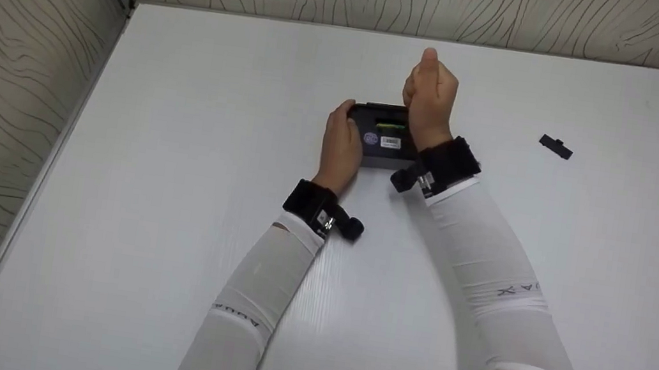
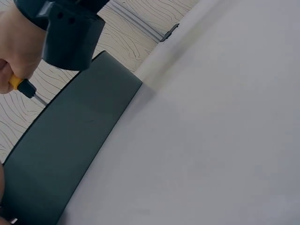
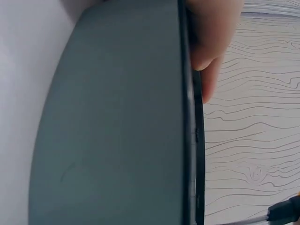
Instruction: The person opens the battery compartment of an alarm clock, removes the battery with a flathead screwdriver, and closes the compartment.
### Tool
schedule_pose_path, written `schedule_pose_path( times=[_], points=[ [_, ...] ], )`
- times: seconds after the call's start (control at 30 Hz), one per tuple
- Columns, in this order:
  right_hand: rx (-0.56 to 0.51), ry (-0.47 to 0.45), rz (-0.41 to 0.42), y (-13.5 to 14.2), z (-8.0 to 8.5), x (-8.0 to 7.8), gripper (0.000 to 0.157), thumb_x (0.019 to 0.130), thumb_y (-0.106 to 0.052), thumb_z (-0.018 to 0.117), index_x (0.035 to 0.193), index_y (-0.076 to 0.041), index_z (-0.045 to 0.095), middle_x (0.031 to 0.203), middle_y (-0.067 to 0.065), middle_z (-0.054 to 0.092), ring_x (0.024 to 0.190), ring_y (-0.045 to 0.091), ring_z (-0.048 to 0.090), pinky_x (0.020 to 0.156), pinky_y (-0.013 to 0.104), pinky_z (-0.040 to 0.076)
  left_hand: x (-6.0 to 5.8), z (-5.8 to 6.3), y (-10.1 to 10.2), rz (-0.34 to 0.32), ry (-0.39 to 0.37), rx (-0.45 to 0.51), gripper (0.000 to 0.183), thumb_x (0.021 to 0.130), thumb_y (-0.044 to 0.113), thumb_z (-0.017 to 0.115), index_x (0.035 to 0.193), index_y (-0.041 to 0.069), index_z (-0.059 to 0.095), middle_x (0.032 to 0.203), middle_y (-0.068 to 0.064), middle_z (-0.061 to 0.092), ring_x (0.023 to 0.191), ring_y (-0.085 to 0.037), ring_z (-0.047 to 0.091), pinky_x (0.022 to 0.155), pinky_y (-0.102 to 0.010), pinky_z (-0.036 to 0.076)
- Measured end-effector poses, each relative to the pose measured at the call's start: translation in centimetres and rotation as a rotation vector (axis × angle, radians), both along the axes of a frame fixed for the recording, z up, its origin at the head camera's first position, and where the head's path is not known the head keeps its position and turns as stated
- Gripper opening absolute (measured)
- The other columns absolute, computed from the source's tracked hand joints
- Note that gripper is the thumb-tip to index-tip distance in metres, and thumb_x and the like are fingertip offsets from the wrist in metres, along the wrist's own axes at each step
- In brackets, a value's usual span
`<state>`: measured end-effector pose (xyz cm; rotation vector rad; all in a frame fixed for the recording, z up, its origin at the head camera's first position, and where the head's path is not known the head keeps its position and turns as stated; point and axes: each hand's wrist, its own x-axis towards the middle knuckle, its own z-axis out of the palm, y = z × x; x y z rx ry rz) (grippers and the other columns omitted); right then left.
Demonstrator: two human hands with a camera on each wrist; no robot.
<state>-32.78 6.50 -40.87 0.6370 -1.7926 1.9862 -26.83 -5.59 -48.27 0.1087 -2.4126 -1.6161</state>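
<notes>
Head view: on a white table (image 1: 180, 145), a black box (image 1: 381, 131) is being gripped at its left side by the left hand (image 1: 342, 148); at its right end, a yellow-and-black screwdriver (image 2: 25, 88), visible in the wrist views, is being clasped by the right hand (image 1: 432, 99).

one box (image 1: 382, 133), one screwdriver (image 2: 25, 87), one strip (image 1: 555, 147)

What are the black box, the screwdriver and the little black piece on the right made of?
Black box: probably plastic; its side looks smooth, matte and evenly coloured.

Screwdriver: the yellow-and-black handle looks like plastic, maybe partly rubber; the thin grey shaft looks like metal.

Little black piece: perhaps plastic, from its moulded-looking tabs, but it's too small to be sure.
</notes>
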Motion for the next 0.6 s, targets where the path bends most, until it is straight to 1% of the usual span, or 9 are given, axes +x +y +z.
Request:
schedule_pose_path(
  times=[0.07,0.23,0.4,0.5,0.6],
  points=[
    [-0.033,-0.015,-0.002,0.0,0.0,0.1,0.056,0.11,-0.013,0.03,0.054,-0.019,0.034,0.044,-0.008,0.031,0.037,0.006,0.023,0.037,0.02,0.016,-0.1,0.0,-0.1,0.003,-0.001,0.0,0.044,0.108,0.005,0.031,0.151,-0.002,0.038,0.151,-0.018,0.044,0.144,-0.024,0.038,0.118,-0.023,0.027],
    [-0.158,-0.06,-0.029,0.2,0.1,0.3,0.057,0.11,-0.013,0.03,0.053,-0.015,0.033,0.044,-0.006,0.029,0.037,0.007,0.021,0.036,0.019,0.015,-0.1,0.0,0.0,0.004,-0.002,-0.001,0.044,0.108,0.005,0.031,0.151,-0.001,0.038,0.151,-0.018,0.044,0.144,-0.024,0.038,0.118,-0.023,0.027],
    [-0.234,-0.088,-0.04,0.8,0.2,0.1,0.058,0.111,-0.015,0.027,0.054,-0.011,0.029,0.044,-0.005,0.027,0.036,0.008,0.02,0.036,0.019,0.014,0.0,0.0,0.1,0.006,-0.014,-0.004,0.044,0.108,0.007,0.031,0.151,0.0,0.038,0.151,-0.017,0.044,0.144,-0.024,0.038,0.118,-0.024,0.028],
    [-0.356,-0.117,-0.063,1.6,0.3,-0.3,0.058,0.112,-0.019,0.026,0.055,-0.012,0.027,0.045,-0.006,0.026,0.037,0.006,0.018,0.037,0.019,0.013,0.1,0.1,0.0,0.006,-0.016,0.002,0.044,0.108,0.007,0.03,0.151,0.0,0.038,0.151,-0.017,0.044,0.144,-0.024,0.038,0.118,-0.025,0.028],
    [-0.483,-0.168,-0.088,2.4,0.3,-0.5,0.057,0.113,-0.022,0.027,0.056,-0.013,0.026,0.046,-0.007,0.025,0.038,0.006,0.017,0.037,0.019,0.011,0.1,0.1,0.0,0.011,-0.018,0.015,0.044,0.109,0.007,0.03,0.152,0.001,0.037,0.151,-0.016,0.044,0.144,-0.023,0.038,0.118,-0.024,0.028]
  ],
)
